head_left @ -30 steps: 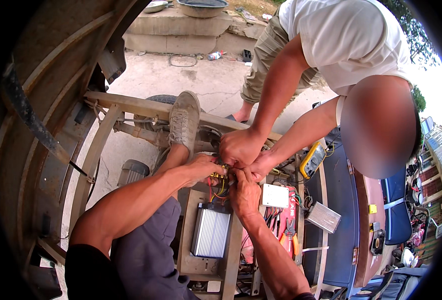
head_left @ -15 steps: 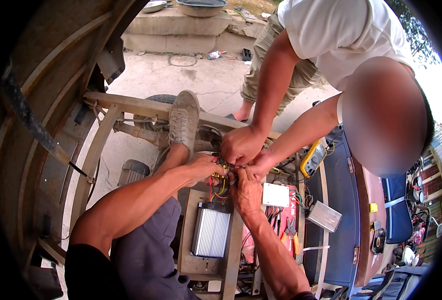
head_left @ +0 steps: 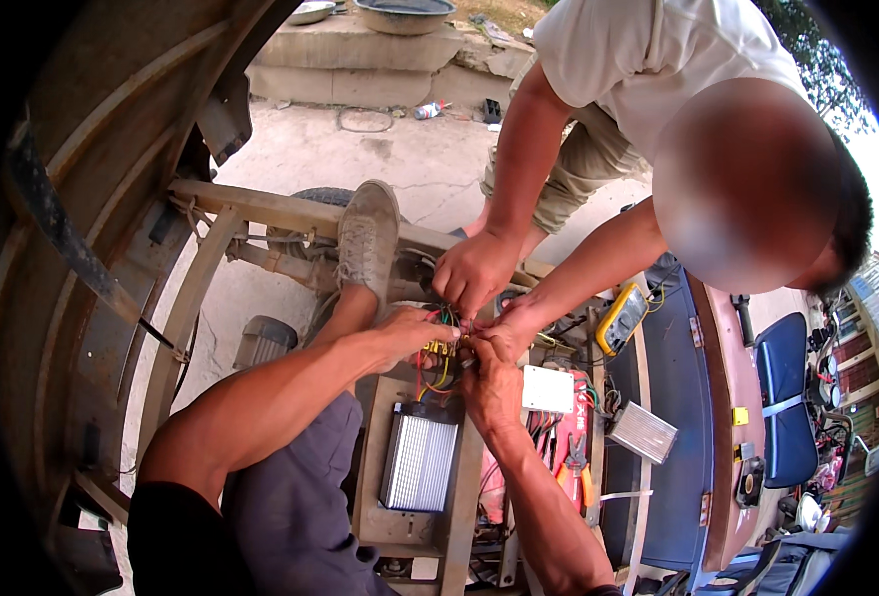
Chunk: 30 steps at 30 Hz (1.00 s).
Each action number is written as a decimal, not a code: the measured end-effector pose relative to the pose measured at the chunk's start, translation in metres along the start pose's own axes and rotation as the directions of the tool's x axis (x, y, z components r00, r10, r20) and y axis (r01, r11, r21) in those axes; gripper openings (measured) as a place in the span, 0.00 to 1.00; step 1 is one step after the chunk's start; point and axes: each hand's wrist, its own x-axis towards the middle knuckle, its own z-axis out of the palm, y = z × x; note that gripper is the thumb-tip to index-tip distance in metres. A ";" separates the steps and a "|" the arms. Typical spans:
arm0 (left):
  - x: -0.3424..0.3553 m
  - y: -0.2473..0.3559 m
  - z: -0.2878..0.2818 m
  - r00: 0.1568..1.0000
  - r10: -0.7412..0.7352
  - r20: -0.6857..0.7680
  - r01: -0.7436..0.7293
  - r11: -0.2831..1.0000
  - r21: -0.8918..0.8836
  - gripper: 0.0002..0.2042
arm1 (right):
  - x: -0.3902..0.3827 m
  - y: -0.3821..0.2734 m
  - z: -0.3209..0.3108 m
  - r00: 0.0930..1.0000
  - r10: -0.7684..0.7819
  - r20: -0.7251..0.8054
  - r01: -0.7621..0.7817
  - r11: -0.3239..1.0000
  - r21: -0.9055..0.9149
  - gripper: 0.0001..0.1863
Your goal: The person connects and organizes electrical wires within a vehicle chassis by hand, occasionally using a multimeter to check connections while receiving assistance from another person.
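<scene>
My left hand [head_left: 407,336] reaches in from the left, its fingers closed round a cluster of coloured wires [head_left: 443,314] with a yellow and black terminal piece [head_left: 439,348]. Close against it, my right hand [head_left: 494,385] has bent fingers pinched at the right side of the same cluster; what lies in its fingertips is hidden. A co-worker's one hand [head_left: 474,276] comes down from above onto the wires, and the other [head_left: 511,326] touches beside my right fingertips. Red and yellow leads run down to a silver finned controller box [head_left: 420,459] on the metal frame.
Right of my hands are a white box [head_left: 548,388], pliers [head_left: 577,467] with orange handles, a yellow multimeter [head_left: 622,318] and a second finned box [head_left: 642,432]. My shoe [head_left: 368,233] rests against a frame beam [head_left: 271,209]. The co-worker leans in from the upper right.
The co-worker's upper hand has lifted slightly, uncovering more green and red wires. Their head has shifted left and up. My hands stay at the cluster with small finger movements.
</scene>
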 end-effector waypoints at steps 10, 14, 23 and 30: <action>0.000 0.003 0.006 0.994 -0.002 -0.111 0.003 1.000 0.015 0.07 | 0.007 -0.006 -0.004 0.999 0.013 0.050 -0.007 0.994 -0.111 0.08; -0.002 0.005 0.011 0.989 0.021 -0.147 -0.023 1.000 -0.013 0.08 | 0.005 -0.004 -0.003 0.999 0.006 0.041 -0.002 0.996 -0.086 0.08; 0.002 0.005 0.010 0.987 -0.004 -0.164 0.009 0.999 0.031 0.11 | 0.001 -0.003 -0.003 0.999 0.034 -0.022 -0.032 0.995 0.093 0.07; 0.000 0.010 0.017 0.981 0.022 -0.191 -0.008 0.998 0.070 0.12 | 0.005 0.001 -0.006 0.999 0.051 0.012 -0.052 0.992 0.119 0.09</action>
